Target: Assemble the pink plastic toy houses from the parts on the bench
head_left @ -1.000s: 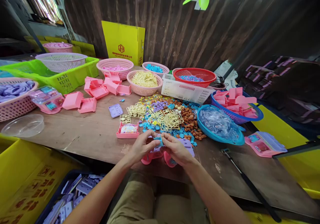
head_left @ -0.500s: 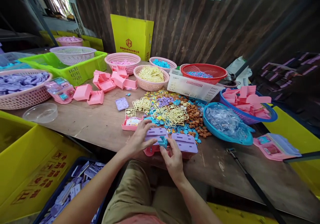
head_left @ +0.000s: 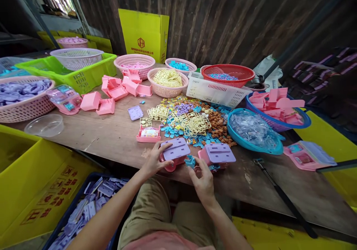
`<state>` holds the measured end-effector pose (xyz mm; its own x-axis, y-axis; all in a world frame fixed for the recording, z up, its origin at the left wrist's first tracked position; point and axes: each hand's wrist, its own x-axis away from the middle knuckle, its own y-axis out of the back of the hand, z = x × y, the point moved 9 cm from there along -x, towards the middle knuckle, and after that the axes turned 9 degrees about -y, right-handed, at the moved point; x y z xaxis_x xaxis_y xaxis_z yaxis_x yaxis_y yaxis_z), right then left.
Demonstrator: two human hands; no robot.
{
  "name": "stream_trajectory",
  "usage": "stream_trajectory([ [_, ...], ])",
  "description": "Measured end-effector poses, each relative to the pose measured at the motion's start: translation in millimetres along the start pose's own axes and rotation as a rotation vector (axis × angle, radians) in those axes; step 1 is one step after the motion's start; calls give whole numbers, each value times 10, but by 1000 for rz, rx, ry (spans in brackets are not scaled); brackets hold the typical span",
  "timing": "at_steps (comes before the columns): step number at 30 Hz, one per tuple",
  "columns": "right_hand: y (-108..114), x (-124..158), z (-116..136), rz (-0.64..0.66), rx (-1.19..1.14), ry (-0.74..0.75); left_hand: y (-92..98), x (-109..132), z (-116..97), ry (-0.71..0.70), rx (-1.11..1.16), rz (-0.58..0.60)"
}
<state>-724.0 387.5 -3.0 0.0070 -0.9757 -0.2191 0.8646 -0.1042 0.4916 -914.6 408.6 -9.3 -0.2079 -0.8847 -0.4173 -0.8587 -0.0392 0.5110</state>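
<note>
Blue piece (head_left: 190, 161) is lower ctr of the pic, btwn the left box (head_left: 175, 149) and the right box (head_left: 219, 154), both w/ purple lids. Who's got it?

R hand (head_left: 203, 181), pinched w/ thumb + fingertips.

K, and the L hand (head_left: 153, 159)?

Gripping the left box by its left side, fingers up at the lid, thumb in front.

What else is on the table (head_left: 117, 142)?

Mid-frame: yellow frames (head_left: 196, 124) on a pile, w/ brown bits (head_left: 219, 125) to the right. Pink tray (head_left: 148, 139) w/ a packet in it, just left. Aqua basket (head_left: 269, 150) of clear stuff mid-right, black-handled tool (head_left: 291, 206) lower right.
</note>
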Motion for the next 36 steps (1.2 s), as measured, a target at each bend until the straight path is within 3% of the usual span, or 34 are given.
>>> stream_trajectory([
  [6,-172,130,277,-85,34,140,178,19,113,190,62,-285],
  [11,-225,94,507,-184,97,244,151,23,147,246,115,-373],
  [15,-357,17,527,-159,112,212,91,101,218,288,181,-445],
  [25,-462,-31,552,-205,161,239,-54,186,328,273,356,-385],
  [36,-565,6,701,-273,377,296,-6,145,249,259,247,-357],
])
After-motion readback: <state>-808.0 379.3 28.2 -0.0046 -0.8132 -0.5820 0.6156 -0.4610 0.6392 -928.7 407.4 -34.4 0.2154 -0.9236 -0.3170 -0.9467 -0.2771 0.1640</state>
